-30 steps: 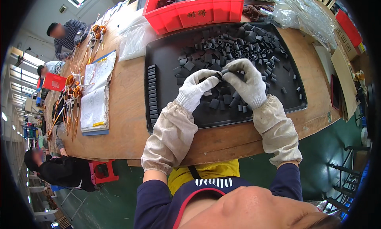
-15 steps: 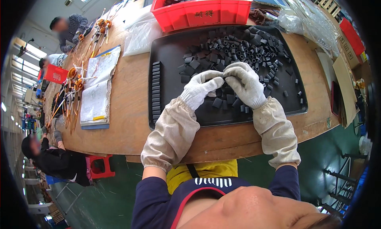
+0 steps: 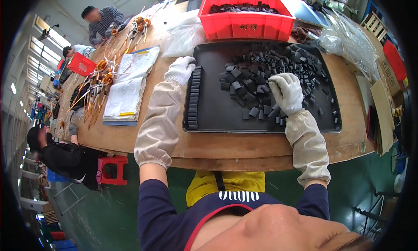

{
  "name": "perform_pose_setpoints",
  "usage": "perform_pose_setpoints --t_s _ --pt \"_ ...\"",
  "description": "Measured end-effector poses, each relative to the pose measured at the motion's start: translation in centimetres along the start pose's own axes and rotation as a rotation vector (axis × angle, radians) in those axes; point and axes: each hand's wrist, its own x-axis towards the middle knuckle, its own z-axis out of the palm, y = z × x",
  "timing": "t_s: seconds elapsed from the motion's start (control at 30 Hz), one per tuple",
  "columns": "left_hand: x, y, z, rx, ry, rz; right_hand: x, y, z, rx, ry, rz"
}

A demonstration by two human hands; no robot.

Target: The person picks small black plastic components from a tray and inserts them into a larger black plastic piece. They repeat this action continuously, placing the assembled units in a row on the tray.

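A black tray [image 3: 217, 116] lies on the wooden table in front of me. Along its left side runs a neat column of short black sleeves [image 3: 194, 99]. My left hand [image 3: 179, 70], in a white knit glove, is at the far end of that column with its fingers pinched together; whatever they hold is hidden. Over the heap of loose black tube pieces [image 3: 249, 82] is my right hand [image 3: 288, 93], also gloved, its fingers curled in and closed. I cannot make out anything between them.
Behind the tray stands a red bin [image 3: 248, 26] of black pieces. Left of it are a plastic bag [image 3: 185, 37], an open paper booklet [image 3: 126, 96] and wired copper coils [image 3: 104, 72]. Clear plastic wrap [image 3: 352, 46] lies at right. Several people work along the table's left side.
My hands were together over the heap. The left has moved away to the column's far end, while the right stays above the pieces, slightly to the right. My view has shifted left.
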Motion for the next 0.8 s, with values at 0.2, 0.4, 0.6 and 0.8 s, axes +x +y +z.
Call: perform_pose_setpoints --t_s 0.2,0.4,0.6,0.8 --pt "2.1 -0.4 1.6 0.138 -0.14 -0.081 -0.4 0.4 -0.4 -0.032 -0.001 0.001" --pt "4.1 -1.3 4.0 0.299 -0.209 -0.111 -0.5 0.6 0.0 -0.093 0.022 0.016" --pt "3.2 -0.2 3.1 0.102 0.025 -0.024 -0.5 1.4 -0.3 -0.169 0.017 0.117" --pt "-5.9 6.8 2.7 -2.399 -0.515 -0.082 -1.2 3.0 0.8 -0.205 0.05 0.165"
